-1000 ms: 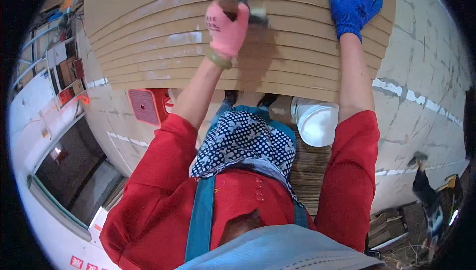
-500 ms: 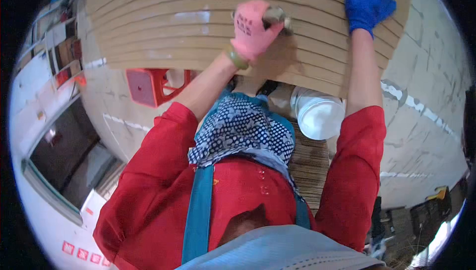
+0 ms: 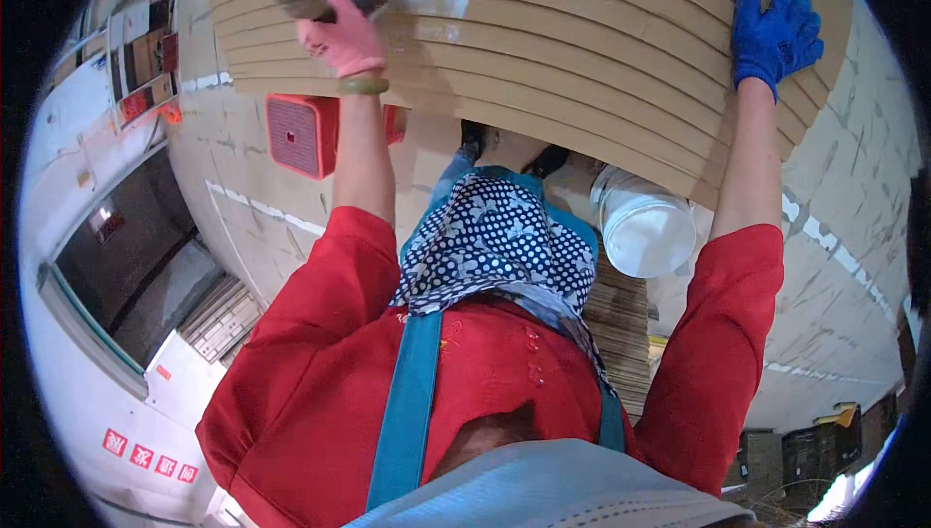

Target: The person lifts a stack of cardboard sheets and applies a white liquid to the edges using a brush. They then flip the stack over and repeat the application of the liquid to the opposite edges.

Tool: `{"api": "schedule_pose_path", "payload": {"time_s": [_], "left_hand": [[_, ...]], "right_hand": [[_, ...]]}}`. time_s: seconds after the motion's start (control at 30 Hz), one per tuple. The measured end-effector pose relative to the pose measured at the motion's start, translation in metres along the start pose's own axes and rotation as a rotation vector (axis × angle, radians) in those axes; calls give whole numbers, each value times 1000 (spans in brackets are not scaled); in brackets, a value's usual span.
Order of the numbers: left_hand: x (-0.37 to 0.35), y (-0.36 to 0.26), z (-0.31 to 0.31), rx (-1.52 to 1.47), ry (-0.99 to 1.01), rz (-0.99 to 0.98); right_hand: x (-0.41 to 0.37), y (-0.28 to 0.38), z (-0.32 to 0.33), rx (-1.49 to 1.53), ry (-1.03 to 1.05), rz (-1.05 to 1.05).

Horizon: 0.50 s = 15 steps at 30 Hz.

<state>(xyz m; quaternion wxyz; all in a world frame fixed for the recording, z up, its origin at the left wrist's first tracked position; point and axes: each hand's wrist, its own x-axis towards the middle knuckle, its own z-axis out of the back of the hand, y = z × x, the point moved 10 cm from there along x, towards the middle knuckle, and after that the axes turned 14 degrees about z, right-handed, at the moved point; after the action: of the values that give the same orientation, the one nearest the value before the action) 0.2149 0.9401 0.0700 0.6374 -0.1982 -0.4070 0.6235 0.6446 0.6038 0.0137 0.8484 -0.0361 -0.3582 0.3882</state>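
My left hand (image 3: pixel 344 41), in a pink glove, is closed around a brush (image 3: pixel 308 7). Its bristles point left and its dark handle sticks out to the right; the hand is somewhat blurred. Under it lie overlapping cardboard sheets (image 3: pixel 582 63), fanned out so that their edges form parallel steps. A whitish wet-looking smear (image 3: pixel 441 4) shows on the cardboard to the right of the brush. My right hand (image 3: pixel 776 35), in a blue glove, rests flat with spread fingers on the right end of the sheets and holds nothing.
A red plastic stool (image 3: pixel 303 135) stands on the floor below the cardboard's left part. Near my legs on the right is a white bucket (image 3: pixel 648 227). Flat stacked cardboard (image 3: pixel 621 324) lies beside me, and a doorway-like dark opening (image 3: pixel 136 247) is at left.
My left hand has swept left across the cardboard with the brush. My right hand stays flat on the sheets; the whole view has shifted a little.
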Motion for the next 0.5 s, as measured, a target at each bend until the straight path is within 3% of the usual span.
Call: {"api": "schedule_pose_path", "payload": {"time_s": [0.07, 0.17, 0.3, 0.4, 0.5], "left_hand": [[-21, -17, -13, 148, 6, -105], [-60, -28, -24, -60, 141, 72], [-104, -20, -49, -136, 312, -31], [-135, -19, -51, -174, 444, 176], [-142, -64, -71, -395, 556, 168]], "right_hand": [[-1, -2, -3, -1, 5, 3], [0, -3, -1, 1, 15, 13], [5, 1, 11, 59, 52, -39], [5, -1, 16, 118, 221, -169], [7, -1, 20, 124, 213, -175]]}}
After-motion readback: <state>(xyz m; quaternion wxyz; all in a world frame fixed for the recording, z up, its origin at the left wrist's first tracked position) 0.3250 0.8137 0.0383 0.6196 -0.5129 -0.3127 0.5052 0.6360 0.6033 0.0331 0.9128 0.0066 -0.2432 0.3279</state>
